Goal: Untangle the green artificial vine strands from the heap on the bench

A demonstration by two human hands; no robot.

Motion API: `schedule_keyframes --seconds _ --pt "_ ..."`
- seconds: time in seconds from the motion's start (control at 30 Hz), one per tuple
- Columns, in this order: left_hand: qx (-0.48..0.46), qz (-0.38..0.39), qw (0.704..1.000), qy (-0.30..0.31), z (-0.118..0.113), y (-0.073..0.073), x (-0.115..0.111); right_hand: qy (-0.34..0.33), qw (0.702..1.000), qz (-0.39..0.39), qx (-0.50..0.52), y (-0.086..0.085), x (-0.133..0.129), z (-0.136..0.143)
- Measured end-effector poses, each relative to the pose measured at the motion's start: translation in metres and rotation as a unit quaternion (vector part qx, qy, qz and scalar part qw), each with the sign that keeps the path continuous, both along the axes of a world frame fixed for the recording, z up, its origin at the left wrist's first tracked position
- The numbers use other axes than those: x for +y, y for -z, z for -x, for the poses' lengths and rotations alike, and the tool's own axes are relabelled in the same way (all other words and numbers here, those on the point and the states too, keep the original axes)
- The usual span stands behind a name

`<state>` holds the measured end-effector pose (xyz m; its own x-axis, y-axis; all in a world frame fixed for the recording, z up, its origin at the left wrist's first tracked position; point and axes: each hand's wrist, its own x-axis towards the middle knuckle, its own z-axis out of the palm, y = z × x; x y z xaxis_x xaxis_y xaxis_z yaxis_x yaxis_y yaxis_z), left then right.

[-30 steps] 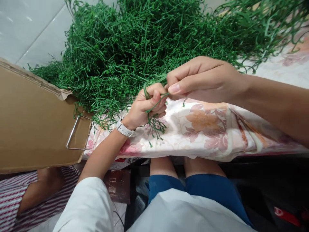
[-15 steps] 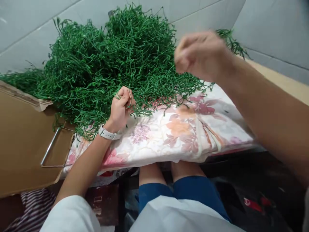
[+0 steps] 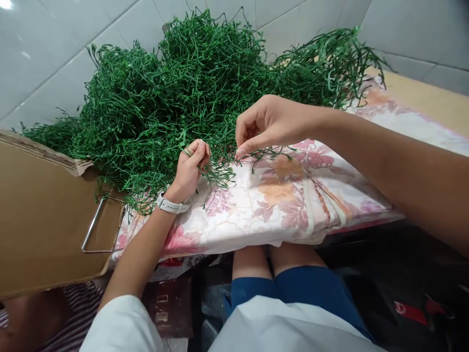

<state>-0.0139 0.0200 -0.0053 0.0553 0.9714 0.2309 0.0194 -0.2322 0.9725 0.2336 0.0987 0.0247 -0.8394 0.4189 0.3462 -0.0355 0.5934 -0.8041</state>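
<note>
Clutching thin, wiry green stems (image 3: 222,174) in curled left hand (image 3: 193,165); arching right hand (image 3: 273,124) down, nearly pinched, unclear if holding anything.

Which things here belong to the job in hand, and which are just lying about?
Seemingly in use:
- green strands in the left hand
- green pile on the flowered cloth

Seemingly lying about:
- cardboard
- metal loop
- red item
</note>
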Motion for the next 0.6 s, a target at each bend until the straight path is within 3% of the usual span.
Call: schedule_keyframes --seconds 0.2,0.43,0.6 --pt "0.023 -0.003 1.0 0.011 0.002 0.001 0.001 -0.032 0.999 -0.002 0.04 0.0 -0.001 0.001" --pt "0.076 -0.002 0.995 0.069 -0.002 0.001 -0.004 0.083 0.994 -0.035 0.06 0.018 0.003 0.016" --pt "0.103 -0.008 0.99 0.1 -0.006 0.0 -0.008 0.057 0.998 -0.029 0.022 0.026 -0.012 0.03"
